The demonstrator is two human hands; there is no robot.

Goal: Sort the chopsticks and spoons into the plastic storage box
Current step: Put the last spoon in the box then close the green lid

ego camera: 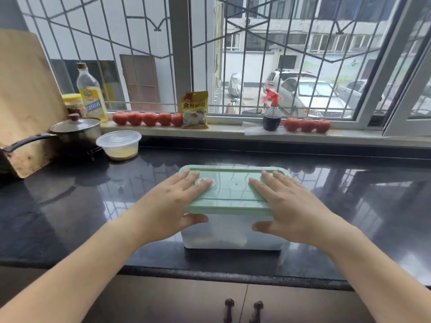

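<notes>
the storage box (233, 236) is frosted white under a mint green lid (233, 194). the counter (349, 206) is glossy black. red tomatoes (149, 118) line the sill beside a yellow packet (195, 110) and a red-topped spray bottle (272, 113).

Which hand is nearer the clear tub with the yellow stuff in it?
Left. The left hand rests on the green lid's left end, the side toward the clear tub; the right hand rests on the far end.

- The single head camera is looking forward and down from the person's head, sitting close over the bench (70, 206).
- Its wide angle is taking in the barred window (210, 54) straight ahead and cupboard doors (186, 304) below.
</notes>
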